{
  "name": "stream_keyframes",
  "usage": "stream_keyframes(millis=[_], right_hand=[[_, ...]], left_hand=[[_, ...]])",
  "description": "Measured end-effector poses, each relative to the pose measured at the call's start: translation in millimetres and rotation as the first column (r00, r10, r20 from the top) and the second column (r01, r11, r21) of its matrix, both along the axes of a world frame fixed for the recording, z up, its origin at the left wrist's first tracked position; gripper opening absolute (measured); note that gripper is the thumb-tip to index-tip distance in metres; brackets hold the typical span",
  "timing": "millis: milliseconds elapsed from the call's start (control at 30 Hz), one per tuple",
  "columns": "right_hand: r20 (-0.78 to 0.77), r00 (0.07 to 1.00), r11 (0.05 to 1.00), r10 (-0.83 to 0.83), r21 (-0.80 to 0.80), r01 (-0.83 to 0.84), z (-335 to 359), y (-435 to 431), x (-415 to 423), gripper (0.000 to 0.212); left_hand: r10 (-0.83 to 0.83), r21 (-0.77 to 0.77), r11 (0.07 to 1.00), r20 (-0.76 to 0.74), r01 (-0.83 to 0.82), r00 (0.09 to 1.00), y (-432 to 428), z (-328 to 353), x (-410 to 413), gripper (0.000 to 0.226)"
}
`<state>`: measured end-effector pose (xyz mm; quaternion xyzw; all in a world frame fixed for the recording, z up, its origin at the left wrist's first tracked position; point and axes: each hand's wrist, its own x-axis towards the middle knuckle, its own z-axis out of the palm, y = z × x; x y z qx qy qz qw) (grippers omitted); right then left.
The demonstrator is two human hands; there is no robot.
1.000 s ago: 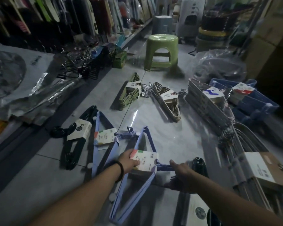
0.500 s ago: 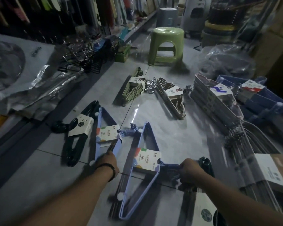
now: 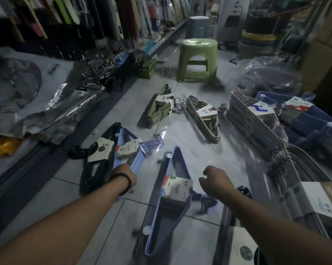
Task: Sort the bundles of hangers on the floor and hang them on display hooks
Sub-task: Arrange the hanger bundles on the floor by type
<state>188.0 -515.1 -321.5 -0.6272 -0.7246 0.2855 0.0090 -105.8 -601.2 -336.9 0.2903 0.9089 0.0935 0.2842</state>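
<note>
Two hands out: left hand (image 3: pixel 125 174) grips left blue bundle (image 3: pixel 128 150); right hand (image 3: pixel 216 178) loosely curled, empty, beside middle blue bundle (image 3: pixel 175 186).

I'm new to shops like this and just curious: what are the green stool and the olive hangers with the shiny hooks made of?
Green stool: moulded plastic by the look, one smooth glossy piece with light glinting on the seat. Olive hangers: probably coated wire, thin and matt; their hooks look like bare chromed metal, brightly reflective.
</note>
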Motion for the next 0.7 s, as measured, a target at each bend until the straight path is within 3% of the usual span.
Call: stream_keyframes(millis=[67,133,300,400,500,600,700], right_hand=[[-0.071,0.997,0.998,0.035,0.049,-0.031,12,2,-8,0.040],[-0.142,0.988,0.993,0.068,0.108,-0.053,26,3,-15,0.044],[-0.222,0.949,0.928,0.226,0.346,-0.140,74,7,-29,0.066],[-0.178,0.935,0.836,0.307,0.520,-0.175,101,9,-32,0.090],[0.022,0.930,0.686,0.367,0.669,-0.287,123,16,-28,0.114],[0.203,0.900,0.582,0.386,0.704,-0.408,134,24,-20,0.114],[0.263,0.895,0.521,0.360,0.739,-0.427,147,29,-9,0.098]], left_hand=[[0.147,0.106,0.979,0.229,-0.174,0.962,-3,24,-3,0.023],[0.177,0.173,0.956,0.307,-0.238,0.935,-5,56,-7,0.019],[-0.052,0.169,0.986,0.343,-0.008,0.938,-6,138,-21,0.025],[-0.247,0.099,0.969,0.271,0.228,0.930,-7,189,-18,0.018],[-0.434,0.089,0.901,0.136,0.425,0.891,-3,234,-9,0.020],[-0.622,-0.019,0.778,-0.162,0.628,0.766,3,271,7,0.041],[-0.674,-0.066,0.720,-0.308,0.691,0.672,5,291,20,0.044]])
